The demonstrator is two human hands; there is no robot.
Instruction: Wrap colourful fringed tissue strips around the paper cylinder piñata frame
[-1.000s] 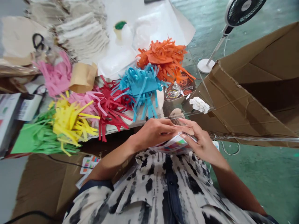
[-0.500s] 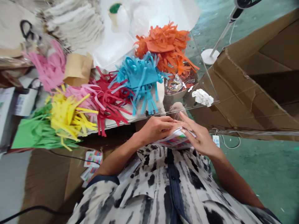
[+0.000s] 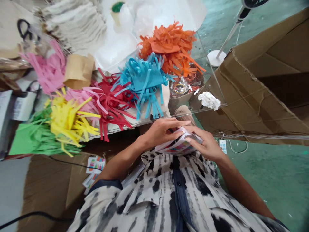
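Close to my body, just below the table edge, both hands are around a white printed card [image 3: 179,148] with bright coloured pictures. It looks bent, and its upper edge rises between my hands. My left hand [image 3: 164,130] grips the card's left side, its index finger stretched across above it. On the other side my right hand [image 3: 205,143] holds the card, with the thumb over its face and the fingers behind. Whether it is one sheet or several layers I cannot tell.
Tissue-paper fringes in blue [image 3: 146,79], orange [image 3: 172,46], red [image 3: 113,103], yellow [image 3: 70,119], green [image 3: 31,140] and pink [image 3: 48,71] lie on the table. A large cardboard box [image 3: 260,106] stands at right, near crumpled white paper [image 3: 209,100]. Similar printed cards [image 3: 93,170] lie lower left.
My left fingers have lifted and spread from the top of the card, moving slightly apart from my right hand. More of the card's upper edge now shows.
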